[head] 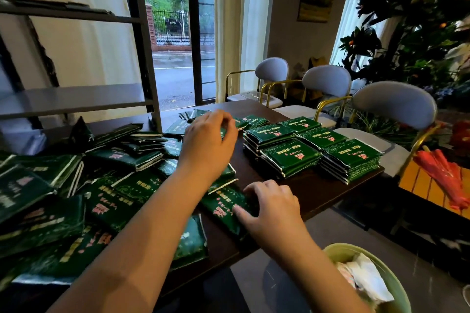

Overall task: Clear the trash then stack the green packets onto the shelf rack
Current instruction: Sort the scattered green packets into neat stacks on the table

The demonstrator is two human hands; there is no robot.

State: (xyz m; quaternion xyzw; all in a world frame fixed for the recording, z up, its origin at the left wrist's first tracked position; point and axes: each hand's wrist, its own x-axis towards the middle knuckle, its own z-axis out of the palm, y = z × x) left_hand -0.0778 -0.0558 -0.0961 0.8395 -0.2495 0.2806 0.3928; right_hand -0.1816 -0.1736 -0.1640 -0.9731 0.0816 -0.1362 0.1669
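Loose green packets [106, 185] lie in a heap across the left of the dark table [300, 187]. Neat stacks of green packets [305, 152] stand at the table's right end. My left hand [208, 145] reaches over the heap to its far side, fingers curled and pinching a green packet [223, 132]. My right hand [272, 208] is at the near table edge, thumb on top of another green packet [221, 208] and fingers curled round its right edge. The grey shelf rack [76, 99] stands at the table's back left, its lower shelf bare.
A pale green bin [338, 249] holding crumpled white trash [363, 282] sits on the floor at lower right. Grey chairs with gold frames [394, 107] line the table's right side. A red bundle [442, 173] and a large plant [419, 33] are farther right.
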